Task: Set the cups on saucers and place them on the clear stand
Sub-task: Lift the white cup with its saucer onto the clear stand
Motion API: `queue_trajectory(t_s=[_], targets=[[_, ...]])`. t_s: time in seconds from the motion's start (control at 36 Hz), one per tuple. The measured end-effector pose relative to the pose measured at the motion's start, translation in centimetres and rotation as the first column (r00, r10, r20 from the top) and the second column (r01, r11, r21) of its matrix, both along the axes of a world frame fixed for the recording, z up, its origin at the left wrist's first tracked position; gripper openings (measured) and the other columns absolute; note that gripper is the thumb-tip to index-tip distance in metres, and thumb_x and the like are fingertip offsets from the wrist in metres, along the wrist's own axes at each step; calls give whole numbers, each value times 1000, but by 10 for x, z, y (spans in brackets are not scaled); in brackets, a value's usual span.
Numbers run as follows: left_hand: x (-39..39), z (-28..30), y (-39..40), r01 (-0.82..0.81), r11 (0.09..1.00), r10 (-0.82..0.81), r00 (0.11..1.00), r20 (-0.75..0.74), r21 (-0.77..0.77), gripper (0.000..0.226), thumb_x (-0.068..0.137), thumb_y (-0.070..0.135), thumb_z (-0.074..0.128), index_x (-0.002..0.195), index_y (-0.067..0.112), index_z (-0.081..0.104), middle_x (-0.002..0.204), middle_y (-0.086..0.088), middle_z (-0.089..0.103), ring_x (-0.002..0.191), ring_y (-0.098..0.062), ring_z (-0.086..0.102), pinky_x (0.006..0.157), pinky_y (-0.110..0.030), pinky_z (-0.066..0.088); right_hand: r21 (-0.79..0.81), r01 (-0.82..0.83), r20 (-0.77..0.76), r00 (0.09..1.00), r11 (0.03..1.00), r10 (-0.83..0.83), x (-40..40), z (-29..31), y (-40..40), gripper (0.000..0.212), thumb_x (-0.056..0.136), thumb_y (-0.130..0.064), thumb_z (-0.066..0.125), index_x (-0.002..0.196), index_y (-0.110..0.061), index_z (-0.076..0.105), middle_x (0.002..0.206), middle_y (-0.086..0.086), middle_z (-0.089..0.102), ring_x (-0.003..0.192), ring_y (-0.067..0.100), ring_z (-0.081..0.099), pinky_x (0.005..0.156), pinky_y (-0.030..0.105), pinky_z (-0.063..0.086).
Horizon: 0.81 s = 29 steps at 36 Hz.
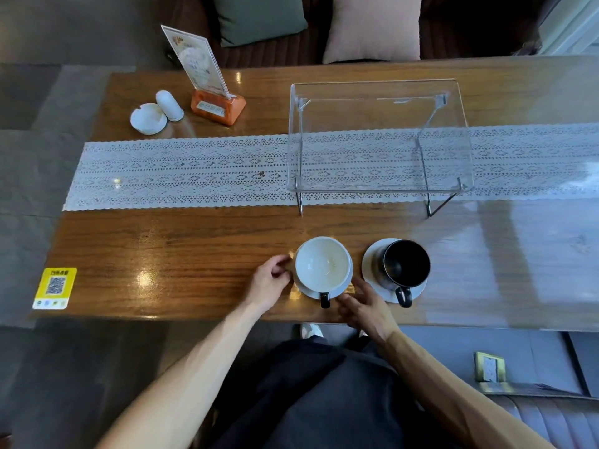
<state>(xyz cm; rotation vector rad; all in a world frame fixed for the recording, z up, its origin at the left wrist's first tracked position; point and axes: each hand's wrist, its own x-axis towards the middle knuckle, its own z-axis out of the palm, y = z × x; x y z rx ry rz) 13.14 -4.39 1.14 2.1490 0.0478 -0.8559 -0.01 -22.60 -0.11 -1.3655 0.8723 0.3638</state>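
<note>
A white cup point(322, 262) with a dark handle sits on a white saucer point(343, 288) near the table's front edge. My left hand point(270, 281) touches the saucer's left rim, fingers curled. My right hand point(364, 306) rests at the saucer's right front rim beside the cup handle. To the right, a black cup point(405, 265) stands on its own white saucer point(371, 264), untouched. The clear stand point(379, 92) rises behind them on the lace runner, with nothing on top.
A white lace runner point(181, 170) crosses the wooden table point(181, 241). At the back left stand a menu card holder point(217, 106), a white shaker point(169, 105) and a white ashtray point(148, 118). A yellow QR sticker point(55, 288) marks the front left corner.
</note>
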Motion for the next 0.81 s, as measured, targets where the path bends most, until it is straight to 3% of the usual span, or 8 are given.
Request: queue_trajectory(t_s=[0.08, 0.19, 0.31, 0.36, 0.5, 0.56, 0.72, 0.81], targets=[[7, -2, -4, 56, 998, -56, 998, 4, 8, 48, 94, 11, 57, 138, 29, 50, 102, 2, 66, 93, -18, 66, 82, -35, 56, 42, 104, -4, 995, 994, -104, 2, -5, 5, 53, 91, -18, 65, 140, -29, 47, 122, 13, 66, 94, 26, 67, 74, 39, 58], [14, -4, -6, 133, 991, -134, 991, 9, 23, 64, 88, 2, 54, 140, 37, 45, 104, -2, 67, 85, -15, 66, 65, -23, 48, 52, 247, -31, 969, 968, -246, 6, -9, 10, 39, 89, -14, 67, 124, -29, 56, 110, 13, 70, 79, 22, 74, 62, 33, 58], [20, -8, -6, 193, 980, -195, 980, 36, 53, 64, 89, -1, 52, 140, 37, 46, 101, 2, 62, 81, -7, 59, 58, -17, 42, -14, 297, -46, 954, 955, -297, 11, -17, 12, 36, 89, -9, 65, 123, -20, 58, 105, 13, 72, 77, 28, 75, 69, 39, 61], [21, -10, -7, 200, 977, -204, 978, 49, 69, 63, 89, -1, 53, 140, 36, 47, 105, 1, 62, 84, -9, 59, 60, -17, 43, -63, 291, -46, 955, 955, -294, 14, -19, 14, 35, 89, -8, 65, 121, -19, 58, 106, 11, 71, 78, 27, 75, 72, 41, 62], [23, -14, -9, 219, 971, -224, 974, 42, 99, 61, 88, -1, 53, 140, 30, 48, 119, -5, 64, 104, -23, 61, 80, -29, 51, -182, 256, -52, 962, 949, -270, 18, -22, 19, 34, 87, -10, 68, 114, -28, 57, 98, 2, 72, 68, 14, 74, 66, 31, 59], [24, -14, -10, 224, 970, -229, 973, 39, 98, 60, 87, -2, 54, 138, 28, 48, 118, -5, 63, 104, -21, 60, 81, -29, 50, -201, 258, -65, 959, 945, -276, 20, -21, 20, 35, 87, -9, 68, 113, -28, 56, 93, -3, 70, 62, 9, 72, 63, 29, 57], [24, -14, -10, 211, 972, -213, 977, 10, 98, 61, 83, -6, 55, 135, 25, 49, 111, -2, 59, 100, -16, 54, 80, -27, 45, -271, 198, -74, 971, 942, -225, 21, -12, 21, 38, 85, -9, 66, 111, -33, 52, 80, -10, 67, 52, -6, 64, 43, 7, 40], [22, -12, -6, 196, 976, -197, 980, -2, 95, 63, 82, -8, 54, 135, 25, 47, 103, 3, 55, 99, -16, 54, 77, -26, 43, -290, 154, -63, 982, 945, -179, 20, -8, 20, 37, 86, -11, 66, 112, -33, 51, 87, -5, 69, 60, 0, 67, 51, 11, 44]])
